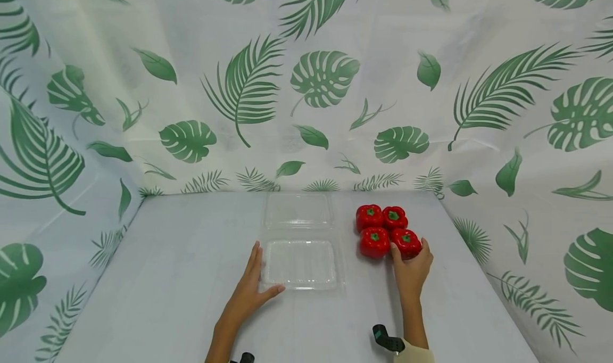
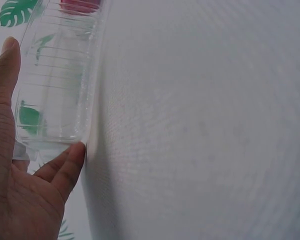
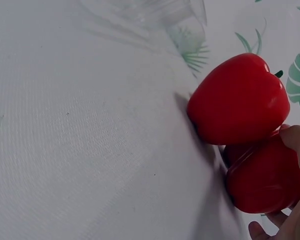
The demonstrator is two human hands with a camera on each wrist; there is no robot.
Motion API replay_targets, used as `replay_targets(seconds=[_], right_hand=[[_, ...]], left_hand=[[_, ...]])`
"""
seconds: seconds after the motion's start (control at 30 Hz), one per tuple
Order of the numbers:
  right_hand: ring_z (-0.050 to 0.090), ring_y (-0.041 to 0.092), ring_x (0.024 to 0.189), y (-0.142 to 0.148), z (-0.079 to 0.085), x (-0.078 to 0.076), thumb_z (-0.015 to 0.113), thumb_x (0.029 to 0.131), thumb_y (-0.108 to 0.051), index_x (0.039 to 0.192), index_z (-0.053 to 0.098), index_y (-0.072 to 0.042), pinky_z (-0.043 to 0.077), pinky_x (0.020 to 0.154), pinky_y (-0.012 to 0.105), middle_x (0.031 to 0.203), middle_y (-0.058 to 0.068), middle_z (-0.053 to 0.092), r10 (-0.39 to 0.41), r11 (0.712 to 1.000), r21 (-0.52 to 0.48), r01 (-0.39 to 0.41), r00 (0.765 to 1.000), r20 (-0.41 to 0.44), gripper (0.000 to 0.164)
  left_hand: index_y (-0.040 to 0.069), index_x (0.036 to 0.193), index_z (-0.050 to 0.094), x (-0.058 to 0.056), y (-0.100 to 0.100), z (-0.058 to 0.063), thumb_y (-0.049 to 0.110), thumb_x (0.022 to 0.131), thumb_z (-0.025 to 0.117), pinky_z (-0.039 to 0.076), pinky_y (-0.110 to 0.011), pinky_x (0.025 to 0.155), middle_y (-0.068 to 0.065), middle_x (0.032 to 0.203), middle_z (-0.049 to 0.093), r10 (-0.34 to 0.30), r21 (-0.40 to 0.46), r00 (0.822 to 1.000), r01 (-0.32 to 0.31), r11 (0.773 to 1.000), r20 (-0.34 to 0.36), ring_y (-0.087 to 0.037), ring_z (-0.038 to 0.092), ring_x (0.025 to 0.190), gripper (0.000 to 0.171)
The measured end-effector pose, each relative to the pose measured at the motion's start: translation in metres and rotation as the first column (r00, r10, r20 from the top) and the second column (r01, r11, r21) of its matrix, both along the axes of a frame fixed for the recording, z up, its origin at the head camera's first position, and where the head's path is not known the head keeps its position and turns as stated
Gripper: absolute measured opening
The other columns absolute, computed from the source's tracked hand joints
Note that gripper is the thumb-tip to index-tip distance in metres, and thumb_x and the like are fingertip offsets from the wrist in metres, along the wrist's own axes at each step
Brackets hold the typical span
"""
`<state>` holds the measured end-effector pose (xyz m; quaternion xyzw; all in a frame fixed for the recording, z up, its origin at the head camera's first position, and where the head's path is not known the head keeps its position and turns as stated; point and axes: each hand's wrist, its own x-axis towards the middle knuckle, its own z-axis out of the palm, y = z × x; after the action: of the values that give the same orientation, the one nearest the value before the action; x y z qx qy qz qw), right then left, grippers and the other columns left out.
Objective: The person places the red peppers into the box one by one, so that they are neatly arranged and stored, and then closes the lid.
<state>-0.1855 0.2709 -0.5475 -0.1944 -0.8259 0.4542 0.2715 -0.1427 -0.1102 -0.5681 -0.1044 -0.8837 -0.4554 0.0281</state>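
A clear plastic clamshell box lies with its lid laid back behind it. My left hand is at the box's near left corner, fingers straight along the left side and thumb at the front edge; the left wrist view shows fingertips right at the rim. Several red bell peppers stand grouped to the right of the box, green stems up. My right hand grips the front right bell pepper, thumb on its left and fingers round its right. Beside it sits the front left bell pepper.
Behind these two stand the back left bell pepper and the back right bell pepper, close together. All rest on a white table. A white leaf-print cloth hangs along the back and both sides.
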Motion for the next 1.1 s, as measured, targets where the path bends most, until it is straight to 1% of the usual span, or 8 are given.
replay_targets(seconds=[0.13, 0.2, 0.43, 0.53, 0.67, 0.83, 0.93, 1.1], right_hand=[[0.035, 0.039, 0.138, 0.0, -0.0008, 0.0, 0.071, 0.089, -0.027, 0.147, 0.029, 0.003, 0.037, 0.111, 0.06, 0.144, 0.026, 0.034, -0.011, 1.0, -0.024, 0.011, 1.0, 0.005, 0.078], [0.034, 0.039, 0.139, 0.0002, -0.0006, -0.0004, 0.071, 0.089, -0.027, 0.146, 0.029, 0.003, 0.036, 0.112, 0.059, 0.145, 0.025, 0.035, -0.011, 0.999, -0.039, 0.011, 1.0, 0.005, 0.077], [0.03, 0.038, 0.145, -0.0006, 0.0009, 0.0014, 0.071, 0.089, -0.031, 0.146, 0.023, -0.002, 0.031, 0.114, 0.057, 0.152, 0.026, 0.033, 0.0, 0.988, -0.152, 0.003, 1.0, 0.015, 0.081], [0.03, 0.037, 0.145, -0.0001, -0.0007, 0.0016, 0.071, 0.089, -0.034, 0.147, 0.021, -0.004, 0.032, 0.115, 0.057, 0.152, 0.025, 0.033, -0.012, 0.984, -0.176, 0.016, 1.0, 0.019, 0.082], [0.031, 0.034, 0.145, 0.0014, -0.0043, 0.0026, 0.07, 0.089, -0.038, 0.148, 0.021, -0.007, 0.034, 0.115, 0.055, 0.152, 0.022, 0.033, -0.05, 0.975, -0.218, 0.051, 0.999, 0.012, 0.083], [0.027, 0.03, 0.147, 0.0032, -0.0058, 0.006, 0.07, 0.089, -0.037, 0.15, 0.02, -0.009, 0.033, 0.115, 0.054, 0.155, 0.016, 0.03, -0.098, 0.964, -0.25, 0.094, 0.995, -0.005, 0.084], [0.024, 0.027, 0.148, 0.0037, -0.0053, 0.0076, 0.07, 0.089, -0.036, 0.152, 0.02, -0.01, 0.034, 0.115, 0.055, 0.156, 0.014, 0.029, -0.122, 0.962, -0.247, 0.116, 0.993, -0.008, 0.084], [0.027, 0.023, 0.145, 0.0041, -0.0049, 0.0081, 0.072, 0.088, -0.032, 0.15, 0.025, -0.01, 0.037, 0.114, 0.054, 0.152, 0.011, 0.032, -0.15, 0.961, -0.238, 0.137, 0.988, -0.036, 0.081]], left_hand=[[0.012, 0.158, 0.007, 0.0003, 0.0, 0.0001, 0.047, 0.079, 0.078, 0.029, -0.056, 0.117, -0.004, 0.167, 0.001, 0.003, 0.001, 1.0, -0.003, 1.0, 0.005, -0.033, 0.025, 0.148, 0.112], [0.013, 0.158, 0.006, -0.0001, -0.0001, 0.0006, 0.047, 0.079, 0.078, 0.028, -0.056, 0.117, -0.003, 0.167, 0.001, 0.003, 0.001, 1.0, -0.003, 1.0, 0.009, -0.032, 0.024, 0.149, 0.113], [0.013, 0.158, 0.005, -0.0002, 0.0001, -0.0014, 0.047, 0.079, 0.079, 0.03, -0.058, 0.115, -0.007, 0.167, 0.001, -0.006, 0.003, 1.0, 0.006, 1.0, 0.0, -0.035, 0.026, 0.148, 0.114], [0.013, 0.158, 0.005, 0.0001, 0.0003, -0.0011, 0.047, 0.078, 0.079, 0.032, -0.059, 0.114, -0.006, 0.167, 0.002, -0.003, 0.003, 1.0, 0.003, 1.0, 0.001, -0.035, 0.032, 0.145, 0.114], [0.015, 0.158, 0.006, 0.0009, 0.0009, 0.0013, 0.047, 0.078, 0.079, 0.031, -0.058, 0.115, -0.003, 0.167, 0.002, 0.004, 0.006, 1.0, -0.004, 1.0, 0.014, -0.034, 0.038, 0.142, 0.113], [0.016, 0.158, 0.006, 0.001, 0.0011, 0.0013, 0.046, 0.078, 0.079, 0.031, -0.057, 0.116, -0.002, 0.167, 0.002, 0.002, 0.014, 1.0, -0.003, 1.0, 0.017, -0.033, 0.037, 0.143, 0.113], [0.015, 0.158, 0.006, 0.0013, 0.0008, 0.0011, 0.045, 0.078, 0.08, 0.029, -0.056, 0.117, -0.002, 0.167, 0.002, -0.001, 0.028, 1.0, 0.001, 1.0, 0.015, -0.031, 0.032, 0.146, 0.113], [0.015, 0.158, 0.005, 0.0015, 0.0006, 0.0008, 0.046, 0.078, 0.079, 0.028, -0.057, 0.117, 0.004, 0.167, -0.001, -0.004, 0.032, 1.0, 0.004, 0.999, 0.017, -0.031, 0.024, 0.149, 0.113]])
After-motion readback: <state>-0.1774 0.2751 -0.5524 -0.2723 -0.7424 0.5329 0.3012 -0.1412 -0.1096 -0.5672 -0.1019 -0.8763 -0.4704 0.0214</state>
